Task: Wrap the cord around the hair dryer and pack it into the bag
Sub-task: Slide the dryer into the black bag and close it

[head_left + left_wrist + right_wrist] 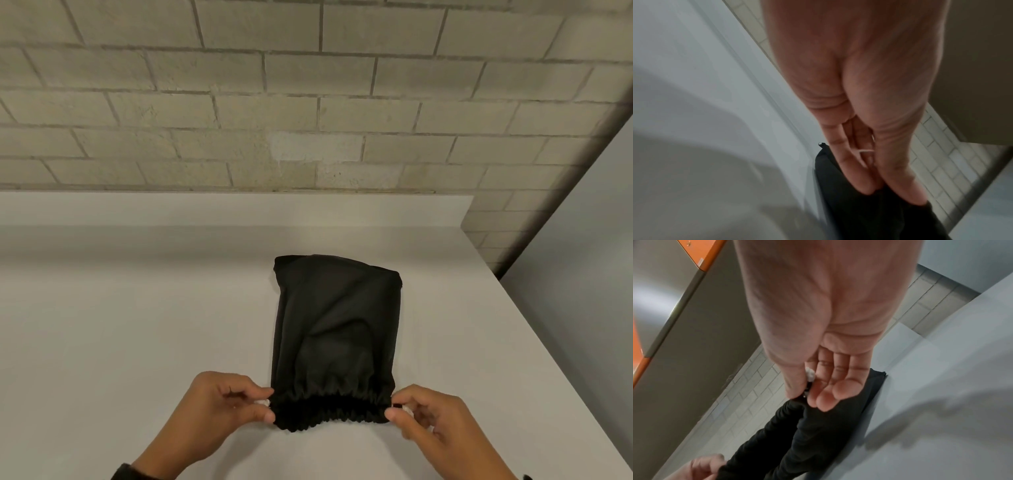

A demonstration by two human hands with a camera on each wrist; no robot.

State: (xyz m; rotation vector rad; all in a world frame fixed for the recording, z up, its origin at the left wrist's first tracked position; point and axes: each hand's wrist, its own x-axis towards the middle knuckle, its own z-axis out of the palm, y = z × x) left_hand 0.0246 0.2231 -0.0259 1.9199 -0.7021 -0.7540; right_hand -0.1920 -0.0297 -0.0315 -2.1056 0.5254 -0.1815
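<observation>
A black drawstring bag lies on the white table, bulging over something hidden inside; no hair dryer or cord shows. Its gathered mouth faces me. My left hand pinches a white drawstring end at the mouth's left corner, seen as a thin white string between thumb and fingers above the bag. My right hand pinches the other string end at the right corner, where a white knot sits between thumb and fingers by the bag.
A pale brick wall runs behind the table. The table's right edge slants close past the bag, with grey floor beyond. An orange-edged panel shows in the right wrist view.
</observation>
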